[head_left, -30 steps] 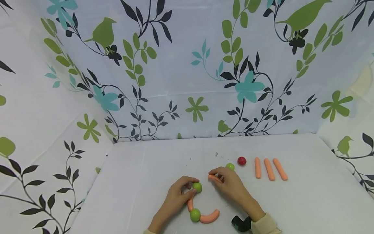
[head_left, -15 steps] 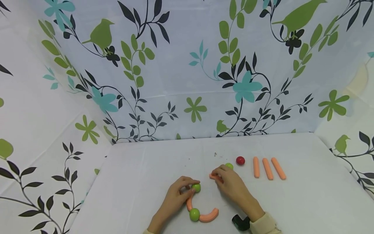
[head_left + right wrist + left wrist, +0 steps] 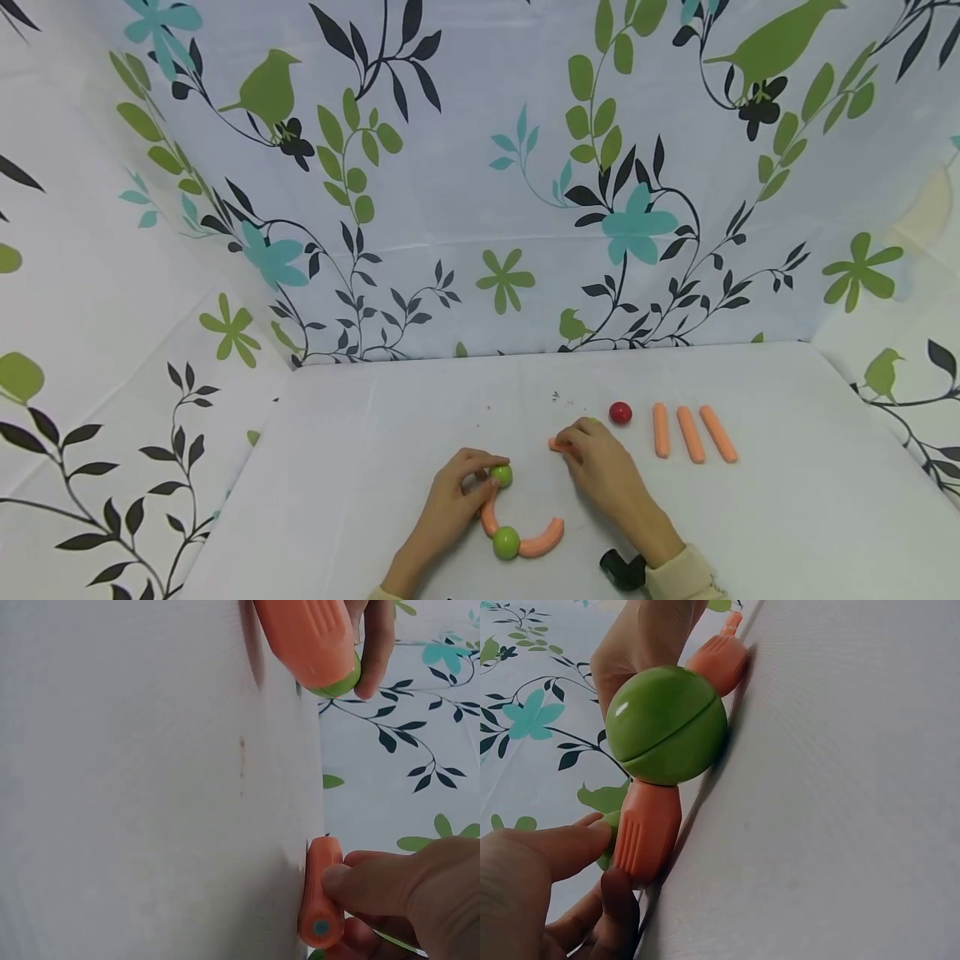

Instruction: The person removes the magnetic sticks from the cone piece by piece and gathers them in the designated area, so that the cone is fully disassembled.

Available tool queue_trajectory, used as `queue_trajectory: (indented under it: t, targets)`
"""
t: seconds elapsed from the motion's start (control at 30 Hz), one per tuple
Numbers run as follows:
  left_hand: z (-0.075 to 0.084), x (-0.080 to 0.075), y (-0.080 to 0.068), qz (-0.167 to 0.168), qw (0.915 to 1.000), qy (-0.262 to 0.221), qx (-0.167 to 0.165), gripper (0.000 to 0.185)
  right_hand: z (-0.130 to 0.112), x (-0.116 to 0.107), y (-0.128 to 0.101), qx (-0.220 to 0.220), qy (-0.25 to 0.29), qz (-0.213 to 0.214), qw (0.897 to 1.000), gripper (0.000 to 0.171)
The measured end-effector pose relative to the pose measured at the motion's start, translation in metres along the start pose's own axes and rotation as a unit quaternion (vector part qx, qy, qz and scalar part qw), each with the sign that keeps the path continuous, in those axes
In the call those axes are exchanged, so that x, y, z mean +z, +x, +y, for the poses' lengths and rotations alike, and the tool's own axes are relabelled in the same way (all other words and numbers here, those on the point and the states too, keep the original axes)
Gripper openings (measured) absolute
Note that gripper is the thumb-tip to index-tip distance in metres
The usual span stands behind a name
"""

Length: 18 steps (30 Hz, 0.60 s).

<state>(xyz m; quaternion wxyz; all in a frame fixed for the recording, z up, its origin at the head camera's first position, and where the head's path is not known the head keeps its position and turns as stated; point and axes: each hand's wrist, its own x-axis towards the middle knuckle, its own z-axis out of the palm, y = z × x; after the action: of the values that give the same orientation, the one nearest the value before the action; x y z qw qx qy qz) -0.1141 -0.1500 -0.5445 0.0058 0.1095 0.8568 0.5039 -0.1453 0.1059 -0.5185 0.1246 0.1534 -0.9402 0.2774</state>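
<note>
My left hand (image 3: 459, 497) pinches a green ball (image 3: 502, 475) and the end of a curved orange rod (image 3: 488, 515). That rod runs down to a second green ball (image 3: 506, 542), from which another curved orange rod (image 3: 543, 539) extends rightward. Seen from the left wrist, the second ball (image 3: 666, 724) sits between two ridged orange rods, with thumb and fingers at the nearer rod (image 3: 649, 832). My right hand (image 3: 603, 468) holds a separate orange rod (image 3: 556, 445); the right wrist view shows a bluish-grey disc on its end (image 3: 321, 927). Fingers hide most of this rod in the head view.
Beyond the right hand a green ball (image 3: 594, 420) is mostly hidden. A red ball (image 3: 620, 413) and three straight orange rods (image 3: 690, 434) lie to the right on the white table (image 3: 360, 467). A dark object (image 3: 622, 570) is at the right cuff. Patterned cloth (image 3: 442, 200) hangs behind.
My right hand has moved slightly away and to the right with its orange rod, covering more of the green ball behind it. The joined rods and balls have shifted slightly up in the view.
</note>
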Motion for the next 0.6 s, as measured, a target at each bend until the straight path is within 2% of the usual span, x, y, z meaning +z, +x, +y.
queue_trajectory:
  t: [0.2,0.37,0.5,0.6]
  targets:
    - [0.0033,-0.0009,-0.0022,0.024,0.9997,-0.004,-0.007,0.032,0.0030,-0.0018,-0.0007,0.006,-0.005,0.014,1.000,0.008]
    - [0.0058,-0.0024,-0.0022,0.035,0.9991,-0.020,-0.013,0.030,0.0046,-0.0040,0.0009,0.015,-0.001,0.008,1.000,0.008]
    - [0.0055,-0.0030,-0.0017,0.032,0.9991,-0.013,-0.023,0.031,0.0013,-0.0073,0.0024,0.026,0.030,-0.007,0.999,0.012]
    - [0.0079,-0.0029,-0.0021,0.023,0.9993,0.011,-0.029,0.033,-0.0036,-0.0100,0.0013,0.016,0.069,-0.025,0.997,0.018]
